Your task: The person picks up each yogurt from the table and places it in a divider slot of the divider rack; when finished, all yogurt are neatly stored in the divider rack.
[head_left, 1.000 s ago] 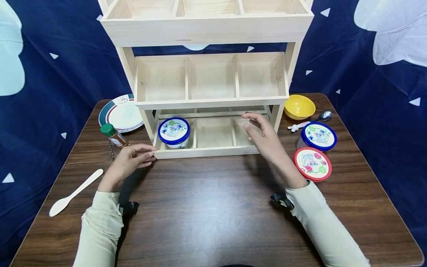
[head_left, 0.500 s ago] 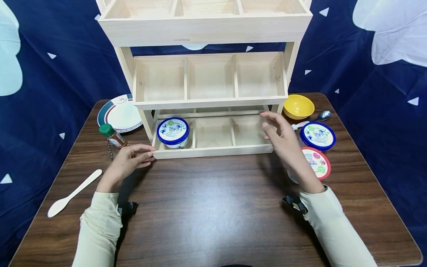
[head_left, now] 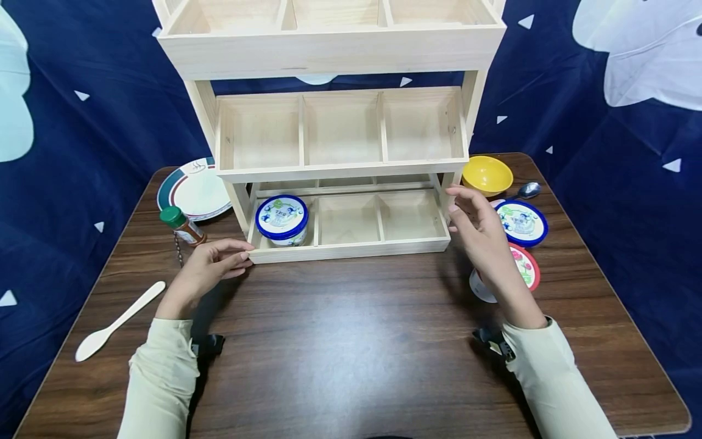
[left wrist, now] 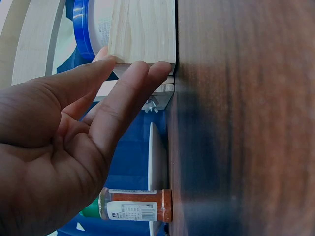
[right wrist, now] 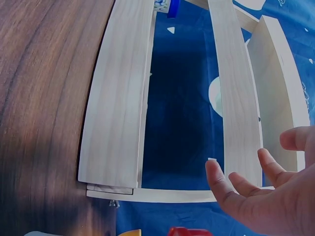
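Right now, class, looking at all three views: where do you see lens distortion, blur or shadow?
Head view: sharp and evenly lit, soft shadows of both arms on the table. Left wrist view: left hand close and slightly soft, a dark shadow band on the tabletop beside it. Right wrist view: the wooden rack bows in curves from the wide lens, right hand cut off at the corner.

My left hand point(head_left: 205, 271) touches the rack's point(head_left: 351, 249) front left corner, a tub point(head_left: 282, 217) just behind it. My right hand point(head_left: 482, 235) hovers beside the rack's right end, two tubs point(head_left: 522, 222) under and behind it.
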